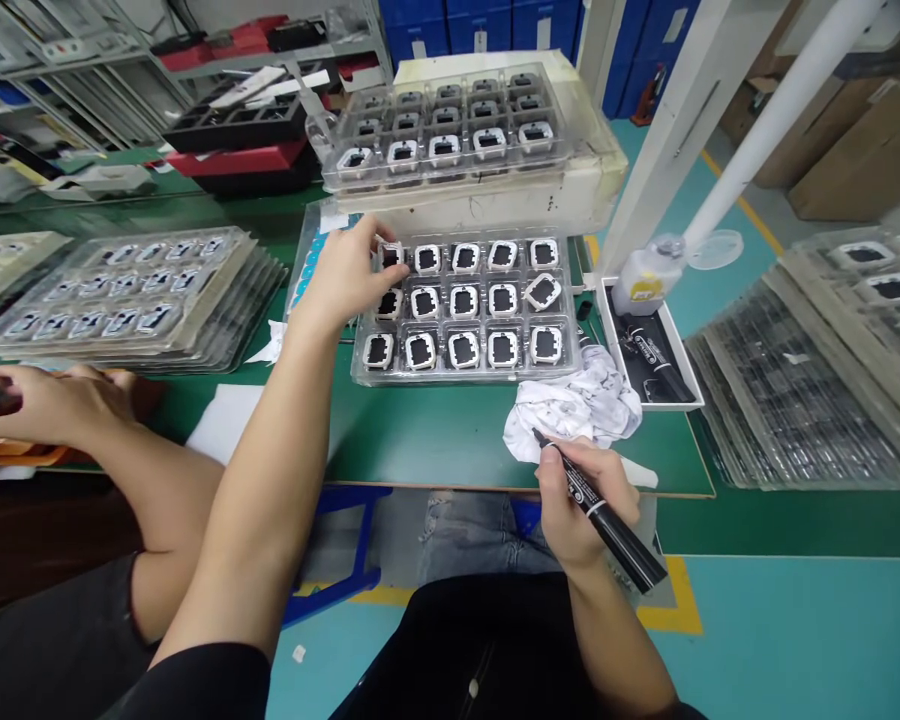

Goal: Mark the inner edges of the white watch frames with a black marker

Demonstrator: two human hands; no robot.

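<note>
A clear plastic tray (442,327) on the green bench holds rows of small rounded-square white frames (463,300) with dark centres. My left hand (356,265) reaches over its far left corner, thumb and fingers closed around the frame (392,256) in that compartment, which they partly hide. One frame (544,291) near the right side sits turned askew in its compartment. Low in front of the bench edge, my right hand (585,500) is wrapped round a black marker pen (607,530), its dark tip pointing up and left. A crumpled white cloth (577,400) lies just beyond this hand.
A white box (679,375) with a bottle (649,275) and another marker stands right of the tray. Stacked trays rise at left (120,300) and right (810,370); another tray (442,130) sits behind. A co-worker's hand (60,405) is at far left. A white post (667,130) stands behind the box.
</note>
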